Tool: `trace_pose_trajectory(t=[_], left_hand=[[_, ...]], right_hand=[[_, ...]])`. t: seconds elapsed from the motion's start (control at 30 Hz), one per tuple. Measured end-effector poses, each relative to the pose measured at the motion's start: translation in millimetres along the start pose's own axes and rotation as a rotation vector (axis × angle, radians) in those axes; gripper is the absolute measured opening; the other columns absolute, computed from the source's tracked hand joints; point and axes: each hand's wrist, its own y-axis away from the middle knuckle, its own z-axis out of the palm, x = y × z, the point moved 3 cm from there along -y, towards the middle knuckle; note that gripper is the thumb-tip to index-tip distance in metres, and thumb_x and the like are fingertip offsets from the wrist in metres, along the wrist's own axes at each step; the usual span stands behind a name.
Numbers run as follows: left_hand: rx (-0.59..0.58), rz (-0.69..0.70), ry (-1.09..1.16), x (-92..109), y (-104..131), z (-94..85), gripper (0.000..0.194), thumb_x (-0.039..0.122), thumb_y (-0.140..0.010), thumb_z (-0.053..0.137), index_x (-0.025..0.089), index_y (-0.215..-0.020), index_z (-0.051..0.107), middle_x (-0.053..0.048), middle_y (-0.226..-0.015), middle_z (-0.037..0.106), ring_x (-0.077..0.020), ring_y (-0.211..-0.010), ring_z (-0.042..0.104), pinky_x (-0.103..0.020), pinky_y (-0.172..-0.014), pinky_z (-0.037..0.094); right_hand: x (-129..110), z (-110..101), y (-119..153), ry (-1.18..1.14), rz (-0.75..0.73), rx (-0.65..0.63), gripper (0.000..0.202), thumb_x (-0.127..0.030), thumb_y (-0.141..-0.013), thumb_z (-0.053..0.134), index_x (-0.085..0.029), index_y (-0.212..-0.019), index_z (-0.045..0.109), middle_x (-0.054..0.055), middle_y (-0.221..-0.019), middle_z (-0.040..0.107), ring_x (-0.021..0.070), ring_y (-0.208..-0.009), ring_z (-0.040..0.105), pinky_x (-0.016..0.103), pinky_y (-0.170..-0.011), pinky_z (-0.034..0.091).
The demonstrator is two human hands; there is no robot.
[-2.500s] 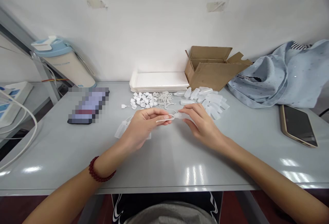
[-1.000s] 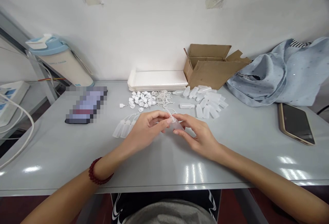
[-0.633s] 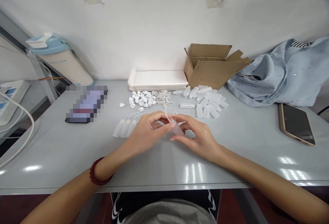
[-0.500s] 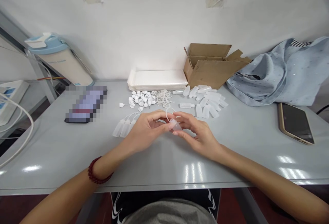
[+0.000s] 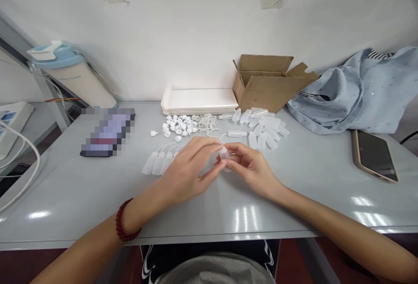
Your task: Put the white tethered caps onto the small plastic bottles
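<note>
A small translucent plastic bottle (image 5: 224, 155) with a thin white loop at its neck is held above the table. My right hand (image 5: 253, 166) is closed around it, thumb and fingers pinching its body. Beside it, my left hand (image 5: 189, 166) has its thumb and fingers apart, the fingertips at the bottle's top and the thumb tip by its side. Left of that hand lie several similar bottles with loops (image 5: 158, 162) in a row, partly covered by the hand. Behind my hands are piles of white caps (image 5: 179, 124), white cord loops (image 5: 207, 122) and loose bottles (image 5: 266, 128).
A white tray-like stack (image 5: 202, 99) and an open cardboard box (image 5: 274, 88) stand against the wall. To the left are a blurred phone (image 5: 109, 134) and a tumbler (image 5: 76, 75). At right lie another phone (image 5: 375, 155) and a light blue bag (image 5: 375, 92).
My left hand has loosened its pinch at the bottle's neck, its thumb and fingers spreading apart. The loop now leans to the right, while my right hand keeps hold of the bottle.
</note>
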Motion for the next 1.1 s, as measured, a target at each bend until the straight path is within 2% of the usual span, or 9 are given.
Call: trace_pose_trajectory(t=[0.13,0.27,0.4,0.53,0.63,0.8,1.1], left_hand=[[-0.168,0.124,-0.141,5,4,13.4,0.039,0.023,-0.087,0.061,0.004,-0.118,0.047,-0.020,-0.115,0.057,-0.0283,-0.113,0.050,-0.043,-0.095,0.048],[-0.159,0.142,-0.217,10,5,13.5,0.040,0.019,-0.087,0.058,0.004,-0.121,0.045,-0.020,-0.116,0.057,-0.0289,-0.112,0.049,-0.043,-0.095,0.047],[-0.177,0.033,-0.162,2,1,3.5,0.037,0.020,-0.084,0.062,0.011,-0.118,0.049,-0.012,-0.115,0.059,-0.0258,-0.109,0.048,-0.041,-0.095,0.046],[-0.345,-0.142,-0.091,-19,2,-5.8,0.042,0.025,-0.079,0.069,0.014,-0.117,0.052,-0.009,-0.114,0.061,-0.0257,-0.109,0.045,-0.042,-0.095,0.045],[-0.489,-0.219,-0.076,-30,7,-7.5,0.041,0.024,-0.078,0.069,0.014,-0.115,0.053,-0.008,-0.110,0.061,-0.0261,-0.109,0.045,-0.040,-0.090,0.047],[-0.625,-0.261,-0.160,-31,11,-5.6,0.036,0.020,-0.079,0.067,0.012,-0.112,0.055,-0.009,-0.106,0.061,-0.0268,-0.105,0.045,-0.040,-0.085,0.047],[-0.724,-0.303,-0.163,-33,14,-16.7,0.031,0.023,-0.082,0.062,0.018,-0.111,0.056,-0.007,-0.103,0.060,-0.0253,-0.104,0.048,-0.037,-0.086,0.044]], right_hand=[[-2,4,0,-0.126,0.063,-0.037,0.027,-0.027,-0.082,0.065,-0.019,-0.106,0.057,0.004,-0.090,0.071,0.0175,-0.084,0.069,0.030,-0.073,0.056],[-3,6,0,-0.150,0.066,-0.046,0.028,-0.026,-0.081,0.066,-0.020,-0.107,0.056,0.004,-0.094,0.070,0.0174,-0.085,0.069,0.029,-0.071,0.056],[0,3,0,-0.061,0.026,-0.045,0.027,-0.031,-0.085,0.062,-0.020,-0.108,0.056,0.005,-0.098,0.068,0.0179,-0.085,0.068,0.033,-0.075,0.055],[2,-3,-1,0.053,-0.006,-0.003,0.026,-0.035,-0.088,0.057,-0.020,-0.109,0.056,0.006,-0.096,0.069,0.0189,-0.087,0.067,0.036,-0.078,0.053],[-1,-7,-3,0.045,-0.008,0.051,0.024,-0.035,-0.088,0.057,-0.019,-0.105,0.057,0.006,-0.096,0.068,0.0192,-0.088,0.068,0.034,-0.076,0.054],[-7,-10,-5,0.049,-0.005,0.111,0.020,-0.033,-0.088,0.057,-0.018,-0.101,0.059,0.006,-0.092,0.068,0.0175,-0.082,0.069,0.031,-0.070,0.055],[-3,-12,-6,0.110,-0.035,0.112,0.021,-0.034,-0.088,0.057,-0.018,-0.102,0.058,0.005,-0.091,0.068,0.0163,-0.080,0.068,0.030,-0.070,0.054]])
